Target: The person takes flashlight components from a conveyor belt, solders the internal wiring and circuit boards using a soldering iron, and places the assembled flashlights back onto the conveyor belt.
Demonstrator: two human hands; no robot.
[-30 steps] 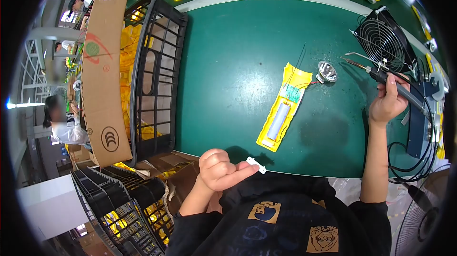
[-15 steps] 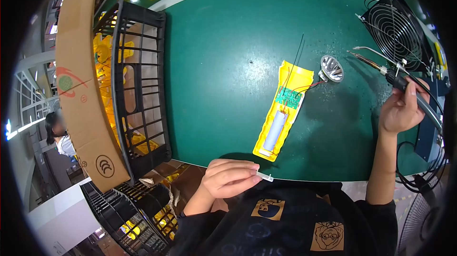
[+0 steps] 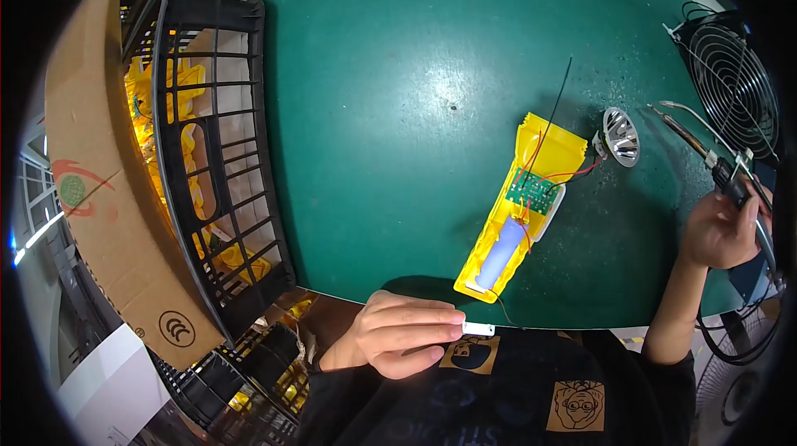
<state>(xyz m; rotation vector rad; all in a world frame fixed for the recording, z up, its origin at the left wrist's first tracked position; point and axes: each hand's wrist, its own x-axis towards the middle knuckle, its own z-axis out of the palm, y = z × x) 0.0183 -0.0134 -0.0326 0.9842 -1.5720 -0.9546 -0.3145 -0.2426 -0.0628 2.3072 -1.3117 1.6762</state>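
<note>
My left hand [image 3: 403, 334] is closed at the table's front edge, pinching a small white plastic piece [image 3: 479, 330] that sticks out past the fingertips. My right hand [image 3: 725, 230] grips a soldering iron [image 3: 693, 141] with a thin metal tube beside it, its tip pointing up and left above the table. Between the hands lies a yellow flashlight housing [image 3: 552, 143] holding a green circuit board [image 3: 531, 190] and a purple cylindrical battery [image 3: 502, 255]. Red and black wires run from the board to a silver lamp reflector [image 3: 620, 139] at its right. A white part [image 3: 551, 215] shows beside the board.
A black crate [image 3: 270, 147] with yellow parts stands on the left, a cardboard flap [image 3: 108, 164] along its outer side. At the right are a black fan with a round grille [image 3: 735, 77] and looped cables [image 3: 722, 355]. Dark specks dot the green table [image 3: 365, 155].
The camera view has shifted, so the housing, reflector and right hand appear farther right and lower. The white piece in my left hand has turned more level. A white part now shows beside the board.
</note>
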